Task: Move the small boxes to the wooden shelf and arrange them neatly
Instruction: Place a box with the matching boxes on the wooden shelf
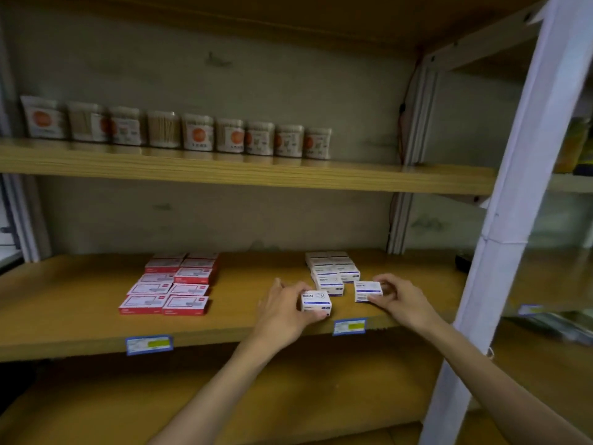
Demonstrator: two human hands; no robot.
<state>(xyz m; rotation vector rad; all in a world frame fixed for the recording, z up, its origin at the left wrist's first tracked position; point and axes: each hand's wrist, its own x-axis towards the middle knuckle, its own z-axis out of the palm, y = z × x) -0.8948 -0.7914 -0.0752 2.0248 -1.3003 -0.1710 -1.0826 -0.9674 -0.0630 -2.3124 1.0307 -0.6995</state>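
Observation:
On the middle wooden shelf [80,319] my left hand [282,311] grips a small white-and-blue box [315,301] near the front edge. My right hand [399,298] pinches a second white-and-blue box [367,291] just to its right. Behind both stands a group of several matching white boxes [333,271], in two rows running toward the wall. Further left lie several red-and-white boxes [175,284], laid flat in two columns.
The shelf above [224,171] carries a row of toothpick and cotton-swab jars [179,130]. A white metal upright [500,239] stands close on the right. Blue price labels [149,344] are stuck to the front edge. A lower shelf [112,409] lies beneath.

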